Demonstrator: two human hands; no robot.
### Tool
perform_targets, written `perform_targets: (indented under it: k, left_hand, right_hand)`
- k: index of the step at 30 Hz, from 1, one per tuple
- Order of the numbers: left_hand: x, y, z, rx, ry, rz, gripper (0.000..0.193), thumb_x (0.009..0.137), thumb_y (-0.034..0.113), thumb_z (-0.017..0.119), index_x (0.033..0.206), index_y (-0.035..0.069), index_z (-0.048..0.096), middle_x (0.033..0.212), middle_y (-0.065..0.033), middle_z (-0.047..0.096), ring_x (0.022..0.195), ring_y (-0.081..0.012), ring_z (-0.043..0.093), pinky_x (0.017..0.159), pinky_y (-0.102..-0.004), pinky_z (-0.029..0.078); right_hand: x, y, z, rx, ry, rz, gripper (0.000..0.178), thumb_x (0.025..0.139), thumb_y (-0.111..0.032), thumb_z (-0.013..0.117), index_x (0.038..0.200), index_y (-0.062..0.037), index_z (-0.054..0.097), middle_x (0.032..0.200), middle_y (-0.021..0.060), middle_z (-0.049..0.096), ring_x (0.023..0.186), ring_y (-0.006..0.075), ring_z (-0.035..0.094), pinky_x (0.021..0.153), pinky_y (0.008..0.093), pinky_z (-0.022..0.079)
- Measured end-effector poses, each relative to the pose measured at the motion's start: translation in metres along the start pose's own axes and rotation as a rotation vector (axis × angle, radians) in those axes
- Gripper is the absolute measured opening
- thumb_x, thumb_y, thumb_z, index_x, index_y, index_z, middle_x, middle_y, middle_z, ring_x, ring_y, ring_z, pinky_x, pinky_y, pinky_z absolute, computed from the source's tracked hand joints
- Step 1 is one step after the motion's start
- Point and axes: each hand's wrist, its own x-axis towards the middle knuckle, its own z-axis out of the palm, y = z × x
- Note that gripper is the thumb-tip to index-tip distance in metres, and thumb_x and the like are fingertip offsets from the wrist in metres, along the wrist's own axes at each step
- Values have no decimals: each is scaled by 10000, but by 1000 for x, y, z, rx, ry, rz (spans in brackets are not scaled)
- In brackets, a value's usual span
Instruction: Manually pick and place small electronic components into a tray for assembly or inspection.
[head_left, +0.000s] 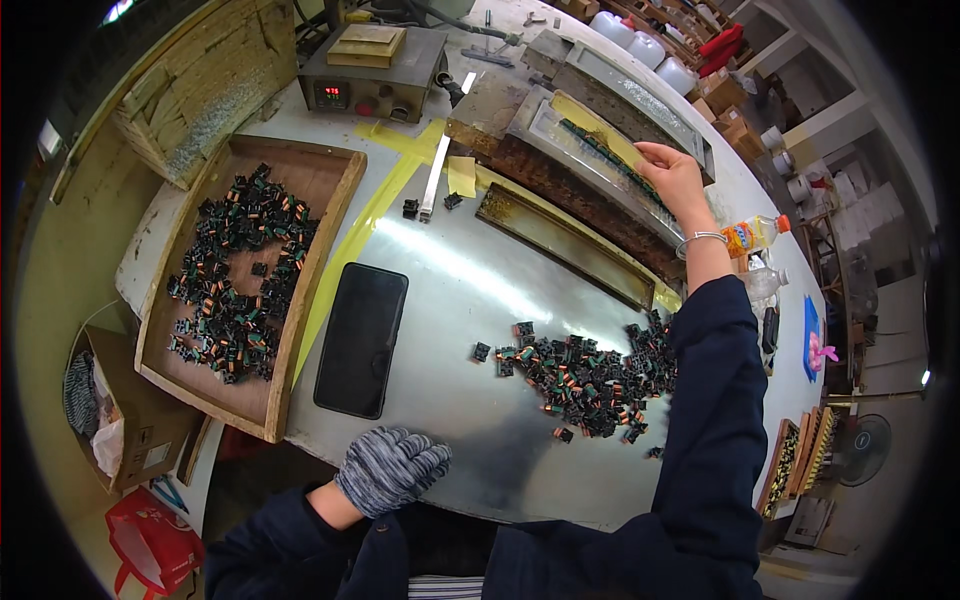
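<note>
My right hand, bare with a bracelet at the wrist, reaches to the far right. Its thumb and fingers pinch the near end of a long yellow strip. A row of small dark green parts runs along that strip, which lies over a long metal trough. My left hand, in a grey knitted glove, rests curled in a fist at the table's near edge, with nothing visible in it. Between the hands, a pile of small black components with copper windings lies on the metal tabletop.
A wooden tray on the left holds many similar components. Beside it lies a black phone. A shallow metal pan sits before the trough. A control box with a red display stands behind. Bottles stand right of my wrist.
</note>
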Motion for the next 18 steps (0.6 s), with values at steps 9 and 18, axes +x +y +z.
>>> perform_targets:
  k: [9, 18]
  left_hand:
    - [0, 0, -2, -13, 7, 10, 164, 685, 183, 695, 838, 136, 657, 759, -11, 618, 649, -199, 588, 547, -334, 464]
    - [1, 1, -3, -13, 1, 8, 169, 689, 180, 693, 849, 139, 659, 756, -12, 616, 647, -199, 585, 554, -334, 465]
  right_hand:
    - [-2, -3, 0, 17, 4, 3, 306, 744, -79, 671, 1050, -62, 659, 913, 56, 683, 806, 86, 625, 734, 216, 472]
    - [-3, -4, -2, 22, 6, 7, 300, 744, -77, 670, 1043, -61, 662, 893, 45, 683, 787, 78, 620, 719, 209, 469]
